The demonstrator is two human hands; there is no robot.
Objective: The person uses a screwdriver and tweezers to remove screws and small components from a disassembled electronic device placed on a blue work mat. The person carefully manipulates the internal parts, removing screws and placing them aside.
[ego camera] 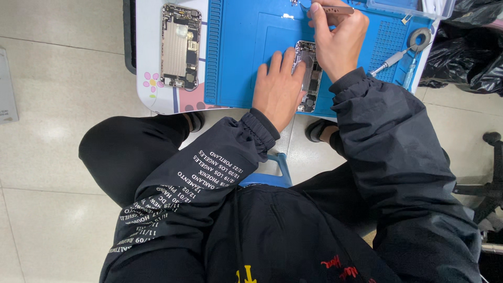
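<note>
Down at the bench (157,99), both hands work over an opened phone chassis (309,78) that lies on a blue repair mat (236,52). The left hand (277,86) rests flat on the mat with its fingers spread lightly, the fingertips touching the near-left edge of the chassis and steadying it. The right hand (335,42) sits just beyond and to the right of the left, its fingers closed in a pinch around a pair of metal tweezers (335,9), which lie across the top of the hand; the tweezer tips are hidden behind the fingers, so what they touch cannot be told. The chassis lies partly under both hands, with its bare metal inside showing between them.

Well to the left of the left hand, off the mat, a second opened phone body (181,46) lies on the white part of the bench, its circuit parts and shield plate facing up. To the right of the right hand, a slim screwdriver (390,62) lies slantwise on the mat, and just past it sits a small grey roll of tape (419,37). A clear plastic tray (414,8) stands at the far right corner. Both arms wear dark jacket sleeves, the left one printed with white lettering.
</note>
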